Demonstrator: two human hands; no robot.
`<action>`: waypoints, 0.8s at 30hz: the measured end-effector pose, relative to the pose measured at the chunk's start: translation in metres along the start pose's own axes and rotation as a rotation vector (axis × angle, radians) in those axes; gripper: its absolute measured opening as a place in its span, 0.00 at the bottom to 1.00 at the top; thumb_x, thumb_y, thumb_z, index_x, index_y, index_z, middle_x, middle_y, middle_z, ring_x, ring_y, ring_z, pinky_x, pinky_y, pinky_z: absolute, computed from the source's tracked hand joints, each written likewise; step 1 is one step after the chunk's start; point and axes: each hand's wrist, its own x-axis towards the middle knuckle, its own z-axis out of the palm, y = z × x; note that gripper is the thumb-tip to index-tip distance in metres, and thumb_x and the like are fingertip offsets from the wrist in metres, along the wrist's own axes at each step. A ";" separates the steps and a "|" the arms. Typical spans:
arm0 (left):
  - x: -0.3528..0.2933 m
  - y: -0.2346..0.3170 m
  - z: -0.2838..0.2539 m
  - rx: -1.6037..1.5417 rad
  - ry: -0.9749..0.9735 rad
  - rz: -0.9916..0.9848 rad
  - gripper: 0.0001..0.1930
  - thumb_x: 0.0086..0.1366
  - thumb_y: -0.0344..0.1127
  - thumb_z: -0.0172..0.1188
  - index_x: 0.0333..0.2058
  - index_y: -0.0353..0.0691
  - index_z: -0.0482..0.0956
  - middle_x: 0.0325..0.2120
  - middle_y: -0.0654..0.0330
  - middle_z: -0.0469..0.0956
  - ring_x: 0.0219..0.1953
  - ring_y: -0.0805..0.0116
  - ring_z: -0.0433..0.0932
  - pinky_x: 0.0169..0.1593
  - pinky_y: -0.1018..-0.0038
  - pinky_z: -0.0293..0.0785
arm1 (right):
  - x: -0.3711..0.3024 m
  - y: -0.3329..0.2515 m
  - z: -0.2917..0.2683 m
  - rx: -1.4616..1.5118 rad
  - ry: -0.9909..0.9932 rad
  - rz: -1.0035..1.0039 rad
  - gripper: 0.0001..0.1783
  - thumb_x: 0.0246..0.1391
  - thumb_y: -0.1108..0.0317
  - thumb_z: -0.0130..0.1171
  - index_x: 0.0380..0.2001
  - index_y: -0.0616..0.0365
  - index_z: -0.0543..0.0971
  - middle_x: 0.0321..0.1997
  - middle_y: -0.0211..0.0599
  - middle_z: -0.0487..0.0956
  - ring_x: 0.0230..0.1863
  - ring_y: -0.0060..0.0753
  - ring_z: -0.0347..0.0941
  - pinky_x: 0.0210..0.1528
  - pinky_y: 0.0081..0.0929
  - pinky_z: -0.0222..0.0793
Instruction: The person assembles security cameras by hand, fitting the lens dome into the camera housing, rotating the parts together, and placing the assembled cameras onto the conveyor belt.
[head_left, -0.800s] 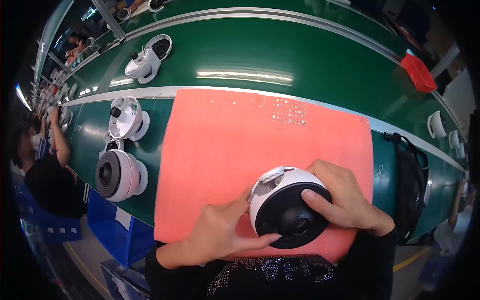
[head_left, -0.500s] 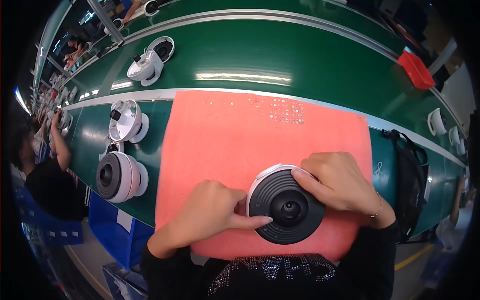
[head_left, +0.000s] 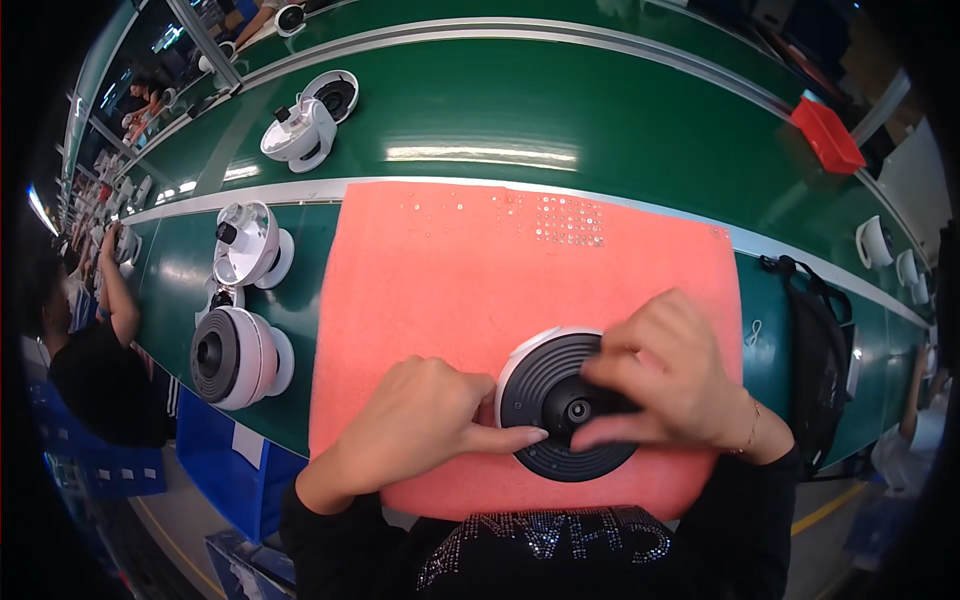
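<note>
A round black disc with concentric ridges and a raised hub (head_left: 578,410), set in a white housing, lies face up on the pink foam mat (head_left: 430,290). My left hand (head_left: 415,415) grips its left side, the thumb pressed on the black face and the fingers, partly hidden, at the white rim. Over the disc's right half is my right hand (head_left: 670,380), slightly blurred, with thumb and fingers spread apart on either side of the hub. Whether its fingertips touch the disc I cannot tell.
Rows of small shiny screws (head_left: 570,220) lie along the mat's far edge. To the left stand a similar black-faced unit (head_left: 225,355) and an open white housing (head_left: 250,240). Another open unit (head_left: 300,130) sits on the green belt. A black bag (head_left: 815,350) lies at right; a red bin (head_left: 830,135) stands beyond.
My right hand has left the disc's upper right rim and moved inward over the hub, its fingers spreading. My left hand keeps its grip.
</note>
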 end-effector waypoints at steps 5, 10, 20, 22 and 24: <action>0.001 0.002 -0.002 0.004 -0.011 0.011 0.27 0.48 0.58 0.61 0.14 0.34 0.74 0.06 0.54 0.67 0.12 0.55 0.69 0.19 0.67 0.65 | -0.002 -0.005 0.001 0.263 -0.147 0.001 0.22 0.39 0.59 0.62 0.39 0.57 0.76 0.39 0.34 0.72 0.42 0.36 0.66 0.44 0.33 0.59; 0.004 -0.002 -0.003 0.102 -0.053 -0.004 0.26 0.48 0.57 0.61 0.16 0.34 0.76 0.07 0.54 0.68 0.13 0.55 0.71 0.21 0.68 0.68 | -0.001 -0.013 -0.001 0.269 -0.262 -0.151 0.25 0.44 0.60 0.59 0.47 0.55 0.73 0.51 0.38 0.69 0.47 0.41 0.61 0.49 0.36 0.58; -0.004 -0.012 0.042 -0.970 -0.087 -0.070 0.39 0.53 0.43 0.62 0.58 0.32 0.53 0.48 0.48 0.68 0.49 0.61 0.71 0.47 0.68 0.71 | -0.021 0.002 0.020 0.962 -0.221 0.647 0.29 0.51 0.60 0.57 0.50 0.64 0.60 0.48 0.50 0.69 0.51 0.42 0.68 0.51 0.34 0.64; -0.006 0.004 0.023 -0.734 0.114 0.008 0.44 0.47 0.38 0.67 0.59 0.29 0.50 0.45 0.47 0.71 0.46 0.60 0.74 0.45 0.69 0.75 | -0.014 -0.003 0.015 0.965 -0.019 0.593 0.31 0.45 0.61 0.63 0.47 0.62 0.60 0.44 0.52 0.71 0.50 0.45 0.68 0.53 0.35 0.62; -0.007 0.008 0.013 -0.592 0.202 0.111 0.45 0.46 0.38 0.67 0.59 0.29 0.51 0.43 0.47 0.72 0.44 0.59 0.75 0.43 0.69 0.76 | -0.006 -0.003 0.019 0.890 0.053 0.547 0.37 0.37 0.60 0.70 0.44 0.62 0.59 0.41 0.53 0.72 0.47 0.47 0.70 0.52 0.35 0.64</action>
